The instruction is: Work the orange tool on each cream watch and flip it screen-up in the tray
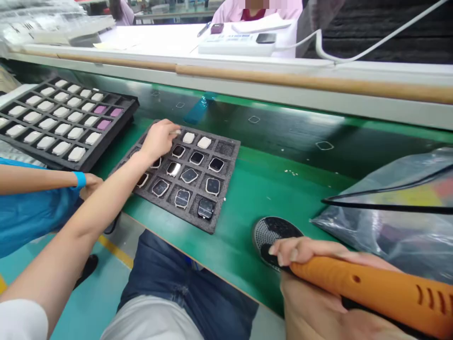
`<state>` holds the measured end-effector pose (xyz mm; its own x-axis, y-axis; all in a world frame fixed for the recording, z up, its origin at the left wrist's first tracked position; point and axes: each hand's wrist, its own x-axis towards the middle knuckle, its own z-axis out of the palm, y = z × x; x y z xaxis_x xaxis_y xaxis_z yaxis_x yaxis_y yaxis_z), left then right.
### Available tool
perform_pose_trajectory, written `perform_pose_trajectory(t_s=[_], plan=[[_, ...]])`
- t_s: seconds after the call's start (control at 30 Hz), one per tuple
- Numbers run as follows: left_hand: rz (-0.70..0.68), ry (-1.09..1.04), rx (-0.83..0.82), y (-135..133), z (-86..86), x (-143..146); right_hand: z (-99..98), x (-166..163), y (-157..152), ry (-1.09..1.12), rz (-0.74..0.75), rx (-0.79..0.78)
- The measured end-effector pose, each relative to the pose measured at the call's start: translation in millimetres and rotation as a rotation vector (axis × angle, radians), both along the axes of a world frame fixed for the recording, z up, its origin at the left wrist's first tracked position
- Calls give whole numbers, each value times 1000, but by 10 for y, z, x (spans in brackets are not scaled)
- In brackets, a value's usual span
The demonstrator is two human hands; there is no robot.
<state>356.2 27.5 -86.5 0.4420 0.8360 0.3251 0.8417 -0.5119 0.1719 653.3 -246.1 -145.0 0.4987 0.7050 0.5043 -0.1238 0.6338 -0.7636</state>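
My left hand [161, 137] reaches over a dark foam tray [208, 225], its fingers closed at a compartment in the far row. Something pale shows at its fingertips, too small to make out. Several square watch cases with dark glass faces [196, 157] lie in the tray's compartments, and two pale square pieces [204, 142] sit in the far row. At the lower right, my right hand [311, 293] is wrapped round an orange-handled tool [375, 288]. The tool's round, perforated black head [274, 236] is over the green bench, to the right of the tray.
To the left stands a second dark tray [88, 160] with pale and purple pieces. A co-worker's hand [91, 185] with a blue wristband is beside it. A clear plastic bag [399, 212] lies on the right. A white shelf [247, 78] borders the green bench [262, 184]; another person sits beyond.
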Motion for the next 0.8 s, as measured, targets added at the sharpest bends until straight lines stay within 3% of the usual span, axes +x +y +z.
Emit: perform_pose_trajectory(t_s=[0.07, 0.2, 0.37, 0.57, 0.7, 0.8], plan=[[14, 54, -53, 214, -48, -96, 19, -24, 18, -8, -6, 25], [35, 138, -93, 258, -173, -146, 48, -52, 47, 3, 7, 61], [139, 199, -115, 291, -208, 195, 92, -65, 99, 40, 33, 42], [301, 217, -255, 415, -81, 718, 249, -61, 154, 59, -113, -10], [291, 174, -299, 404, 57, 731, 226, -19, 198, 7, -249, 48], [195, 97, -231, 212, 172, 681, 179, -13, 238, 11, -295, 61]])
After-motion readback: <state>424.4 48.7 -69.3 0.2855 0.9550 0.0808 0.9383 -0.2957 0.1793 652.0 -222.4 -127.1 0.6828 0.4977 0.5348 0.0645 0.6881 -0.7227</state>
